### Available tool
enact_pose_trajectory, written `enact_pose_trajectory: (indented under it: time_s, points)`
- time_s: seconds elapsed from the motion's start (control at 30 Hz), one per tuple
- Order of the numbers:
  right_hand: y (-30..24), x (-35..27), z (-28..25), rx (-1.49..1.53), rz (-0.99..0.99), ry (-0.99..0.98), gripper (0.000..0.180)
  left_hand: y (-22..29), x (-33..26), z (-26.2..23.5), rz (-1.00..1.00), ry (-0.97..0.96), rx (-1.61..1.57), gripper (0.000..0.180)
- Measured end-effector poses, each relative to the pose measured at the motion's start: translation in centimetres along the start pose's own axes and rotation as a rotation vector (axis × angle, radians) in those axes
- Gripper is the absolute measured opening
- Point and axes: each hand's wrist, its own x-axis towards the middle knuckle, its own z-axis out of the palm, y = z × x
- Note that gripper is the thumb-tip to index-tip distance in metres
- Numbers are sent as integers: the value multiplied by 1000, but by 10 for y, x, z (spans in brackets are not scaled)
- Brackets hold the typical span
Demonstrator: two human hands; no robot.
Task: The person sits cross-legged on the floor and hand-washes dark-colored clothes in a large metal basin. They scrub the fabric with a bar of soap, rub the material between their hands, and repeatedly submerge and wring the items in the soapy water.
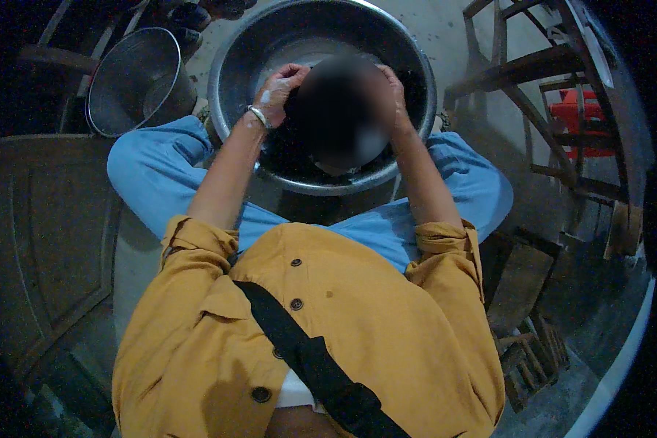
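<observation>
1. Right in the middle: a dark, blurred bundle [336, 120] held over the near half of the large round grey metal basin [228, 69]. It is too smeared to tell what it is.
2. Left hand [281, 89] is on the bundle's upper left, fingers curled together and clamped onto it, white suds across the knuckles, a pale bangle [258, 115] at the wrist.
3. Right hand [394, 91] is pressed against the bundle's right flank. Its fingertips sink out of sight, so I cannot tell whether they grip or only push.
4. My read: wet, soft and soapy, so likely slippery and heavy with water. It is best taken from both sides, as here.
5. Inside the basin, pale cloudy water [306, 50] lies towards the far wall.
6. Left of the basin stands a smaller grey metal bucket [135, 80], tilted. I cannot make out its contents.
7. Nearer than the basin are blue-trousered knees [160, 171] on either side of it, and mustard-yellow sleeves [197, 244] rolled up.
8. Right of the basin are a dark wooden frame [522, 69] and a red plastic thing [584, 117] behind it.
</observation>
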Motion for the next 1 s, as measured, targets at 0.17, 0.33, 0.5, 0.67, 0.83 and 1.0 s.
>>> enact_pose_trajectory:
  time_s: [0.17, 0.33, 0.5, 0.67, 0.83, 1.0]
  points:
    - [-8, -46, 64, -722, -978, -57, 22, -48, 10, -9, 212, -235, 73, 25]
    - [53, -3, 51, -949, -536, -56, 15, -83, 4, 13, -49, 99, 83, 36]
    - [20, -48, 87, -609, -835, -29, 14, -40, -32, 48, -74, 160, -46, 38]
    - [20, 2, 49, -508, -63, 38, 37, -51, -1, 10, -10, -62, 571, 42]
    - [13, -1, 25, -230, -122, -471, 40, 33, -18, 3, -23, -432, 1204, 39]
    - [30, -3, 10, 29, 177, -447, 26, 67, -26, -1, 368, -404, 924, 32]
